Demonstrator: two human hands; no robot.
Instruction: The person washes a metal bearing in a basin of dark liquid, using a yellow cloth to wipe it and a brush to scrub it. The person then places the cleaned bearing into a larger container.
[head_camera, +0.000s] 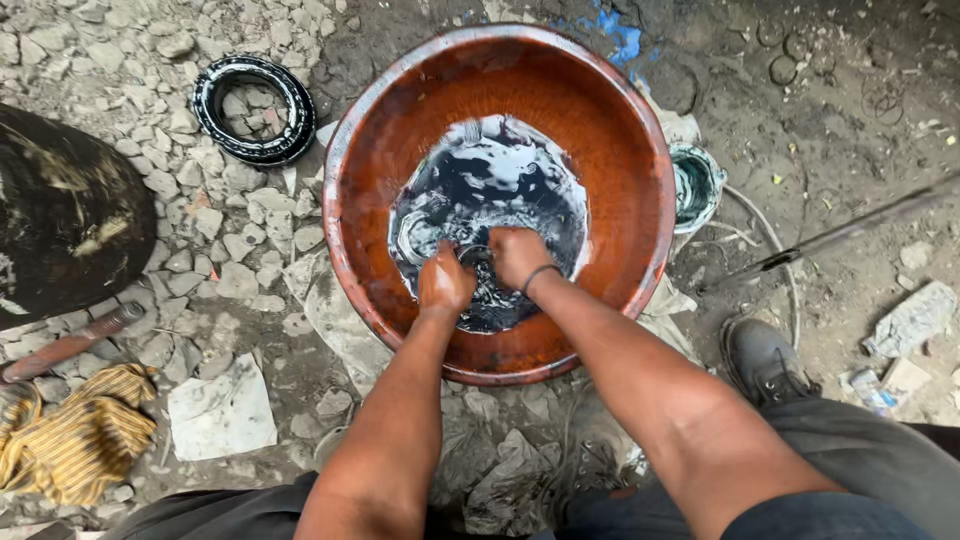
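Head view, one entry per item.

Basin (640, 140): wide, rust-red, set on stony ground; a pool of dark oily liquid (500, 170) lies at its bottom.

Your left hand (444, 282) and right hand (518, 256): both closed, side by side, knuckles up in the liquid. They appear to be clamped on a small metal part (476, 256) between them, though it is mostly submerged and its kind cannot be told.

Advice: keep the part low in the pool, grip firm, since the oil will likely make it slippery.

Nearby: a black bearing ring (253, 108) left of the basin, a striped cloth (75, 435), your boot (762, 358), a small tin (693, 186).
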